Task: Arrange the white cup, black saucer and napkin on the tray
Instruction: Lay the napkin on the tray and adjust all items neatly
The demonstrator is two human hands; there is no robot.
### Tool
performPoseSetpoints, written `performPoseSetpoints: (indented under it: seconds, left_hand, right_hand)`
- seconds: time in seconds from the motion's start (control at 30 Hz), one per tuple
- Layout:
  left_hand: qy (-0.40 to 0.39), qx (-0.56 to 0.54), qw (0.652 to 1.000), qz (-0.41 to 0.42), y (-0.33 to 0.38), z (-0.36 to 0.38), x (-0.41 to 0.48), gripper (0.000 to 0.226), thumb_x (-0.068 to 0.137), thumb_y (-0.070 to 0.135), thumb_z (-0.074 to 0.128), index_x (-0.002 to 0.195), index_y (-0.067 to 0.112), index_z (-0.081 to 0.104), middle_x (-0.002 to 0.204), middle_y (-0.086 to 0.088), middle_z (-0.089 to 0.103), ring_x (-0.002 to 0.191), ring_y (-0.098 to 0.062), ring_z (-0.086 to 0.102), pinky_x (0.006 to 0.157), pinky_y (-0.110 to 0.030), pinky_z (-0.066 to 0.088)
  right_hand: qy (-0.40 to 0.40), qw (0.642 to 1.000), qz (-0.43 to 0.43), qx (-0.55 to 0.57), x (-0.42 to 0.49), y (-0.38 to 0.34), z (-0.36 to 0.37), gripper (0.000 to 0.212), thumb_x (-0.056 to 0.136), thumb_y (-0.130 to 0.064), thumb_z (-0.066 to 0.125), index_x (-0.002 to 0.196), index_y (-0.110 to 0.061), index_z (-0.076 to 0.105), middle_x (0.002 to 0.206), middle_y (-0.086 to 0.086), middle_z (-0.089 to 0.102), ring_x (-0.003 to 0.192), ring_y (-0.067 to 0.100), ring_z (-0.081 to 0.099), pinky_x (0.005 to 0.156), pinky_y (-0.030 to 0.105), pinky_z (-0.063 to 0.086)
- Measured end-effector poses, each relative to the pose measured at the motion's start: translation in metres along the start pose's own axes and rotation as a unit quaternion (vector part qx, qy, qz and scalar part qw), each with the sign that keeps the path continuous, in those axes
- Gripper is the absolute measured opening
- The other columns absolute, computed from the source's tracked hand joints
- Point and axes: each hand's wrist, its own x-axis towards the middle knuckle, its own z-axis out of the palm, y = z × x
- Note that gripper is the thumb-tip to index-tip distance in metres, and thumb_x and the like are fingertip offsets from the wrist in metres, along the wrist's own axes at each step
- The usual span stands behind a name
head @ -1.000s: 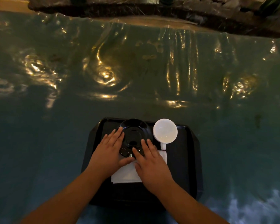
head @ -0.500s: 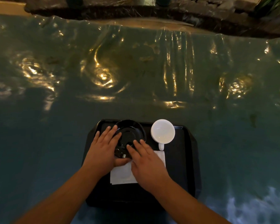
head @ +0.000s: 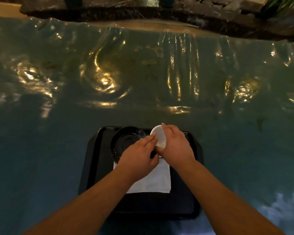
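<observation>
Plastic sheeting, wrinkled and shiny, covers the teal bench [head: 41,150] and throws back warm yellow glints in a dim room. Beyond the far edge of the bench runs a dark ledge of rough stone [head: 210,12], with green leaves [head: 278,4] at the far right corner.

A black tray [head: 95,167] sits at the near edge of the bench, about midway along it. On it the black saucer [head: 126,139] lies toward the far left corner, the white cup [head: 157,133] just right of it near the far edge, and the folded white napkin [head: 153,182] in the middle, its far edge hidden under the hands.

Half a second ago both hands lay flat over the saucer and the top of the napkin, and the cup stood free with its handle pointing toward the near edge. Now the right hand [head: 176,146] has moved onto the cup; its grip is closed around the cup's right side, thumb at the near rim, and the handle is hidden. The left hand [head: 137,156] has slid right, its fingertips [head: 152,137] touching the cup's left rim; its grip is loose and holds nothing that I can make out. The cup appears tilted, its mouth toward the camera. Whether it rests on the tray I cannot tell.

Both bare forearms cross the near half of the tray, covering part of the napkin and the saucer's near right rim.
</observation>
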Motion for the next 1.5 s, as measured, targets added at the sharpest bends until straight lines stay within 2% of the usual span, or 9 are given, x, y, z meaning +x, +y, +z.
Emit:
performPoseSetpoints:
  seconds: [0.27, 0.4, 0.57, 0.7, 0.83, 1.0, 1.13, 1.33, 1.5]
  left_hand:
    - [0.036, 0.023, 0.999, 0.031, -0.01, -0.004, -0.014, 0.061, 0.094, 0.046, 0.06, 0.148, 0.021, 0.048, 0.162, -0.002, 0.036, 0.14, -0.021, 0.042, 0.116, -0.039, 0.034]
    - [0.155, 0.039, 0.987, 0.032, -0.038, -0.004, -0.063, 0.043, 0.088, 0.043, 0.067, 0.122, 0.018, 0.067, 0.134, -0.003, 0.06, 0.12, -0.025, 0.059, 0.107, -0.038, 0.043]
    - [0.084, 0.061, 0.983, -0.152, -0.082, 0.009, -0.093, 0.093, 0.086, 0.075, 0.049, 0.152, 0.01, 0.04, 0.167, -0.011, 0.025, 0.149, -0.029, 0.03, 0.12, -0.043, 0.027]
    - [0.003, 0.015, 0.984, -0.179, -0.089, 0.007, -0.073, 0.104, 0.081, 0.087, 0.032, 0.16, 0.02, 0.024, 0.17, 0.009, -0.005, 0.155, -0.027, 0.017, 0.121, -0.042, 0.024]
    - [-0.006, 0.03, 0.991, -0.127, -0.09, -0.001, -0.059, 0.122, 0.069, 0.098, 0.004, 0.16, 0.02, 0.025, 0.169, 0.006, -0.002, 0.154, -0.028, 0.015, 0.12, -0.037, 0.014]
    - [0.059, 0.076, 0.993, -0.067, -0.09, 0.002, -0.059, 0.096, 0.086, 0.082, 0.038, 0.152, 0.012, 0.043, 0.167, -0.009, 0.025, 0.15, -0.027, 0.03, 0.12, -0.043, 0.021]
    - [0.146, 0.082, 0.986, 0.007, -0.083, 0.019, -0.088, 0.059, 0.089, 0.064, 0.06, 0.12, 0.015, 0.067, 0.132, -0.005, 0.059, 0.117, -0.026, 0.058, 0.106, -0.036, 0.042]
    - [0.108, 0.096, 0.989, 0.038, -0.09, 0.05, -0.117, 0.055, 0.09, 0.055, 0.066, 0.127, 0.015, 0.065, 0.138, -0.01, 0.058, 0.119, -0.029, 0.059, 0.101, -0.045, 0.049]
    - [0.107, 0.102, 0.988, 0.032, -0.102, 0.045, -0.118, 0.048, 0.09, 0.059, 0.063, 0.108, 0.016, 0.07, 0.115, -0.003, 0.061, 0.108, -0.027, 0.062, 0.098, -0.04, 0.048]
  right_hand:
    - [0.014, 1.0, 0.007, 0.016, -0.009, -0.005, 0.001, 0.093, 0.087, -0.063, 0.068, 0.16, -0.029, 0.022, 0.163, 0.002, 0.03, 0.146, 0.027, 0.033, 0.116, 0.043, 0.035]
    - [0.181, 0.968, -0.169, 0.024, -0.058, 0.004, 0.007, 0.053, 0.092, -0.038, 0.071, 0.138, -0.015, 0.059, 0.139, 0.008, 0.058, 0.128, 0.027, 0.053, 0.112, 0.041, 0.043]
    - [0.077, 0.964, -0.252, -0.039, -0.098, 0.036, 0.063, 0.046, 0.098, -0.04, 0.064, 0.14, -0.021, 0.061, 0.144, 0.006, 0.058, 0.136, 0.026, 0.051, 0.11, 0.047, 0.046]
    - [0.009, 0.972, -0.207, -0.107, -0.095, 0.048, 0.085, 0.056, 0.098, -0.052, 0.053, 0.149, -0.03, 0.049, 0.158, 0.005, 0.046, 0.146, 0.03, 0.041, 0.113, 0.052, 0.043]
    - [-0.013, 0.975, -0.184, -0.123, -0.097, 0.05, 0.093, 0.054, 0.099, -0.052, 0.05, 0.149, -0.032, 0.047, 0.163, 0.005, 0.037, 0.151, 0.03, 0.031, 0.119, 0.049, 0.033]
    - [-0.018, 0.977, -0.177, -0.117, -0.099, 0.047, 0.095, 0.054, 0.1, -0.05, 0.049, 0.15, -0.031, 0.044, 0.165, 0.005, 0.035, 0.152, 0.031, 0.03, 0.12, 0.049, 0.032]
    - [-0.017, 0.977, -0.177, -0.117, -0.101, 0.044, 0.098, 0.055, 0.099, -0.049, 0.049, 0.151, -0.03, 0.043, 0.163, 0.007, 0.037, 0.15, 0.032, 0.033, 0.117, 0.05, 0.037]
    - [-0.019, 0.976, -0.182, -0.12, -0.103, 0.045, 0.098, 0.057, 0.099, -0.052, 0.048, 0.152, -0.031, 0.042, 0.165, 0.005, 0.035, 0.152, 0.03, 0.031, 0.119, 0.049, 0.034]
    - [-0.013, 0.972, -0.183, -0.147, -0.102, 0.049, 0.094, 0.056, 0.099, -0.053, 0.047, 0.151, -0.031, 0.045, 0.164, 0.004, 0.037, 0.15, 0.028, 0.034, 0.123, 0.045, 0.026]
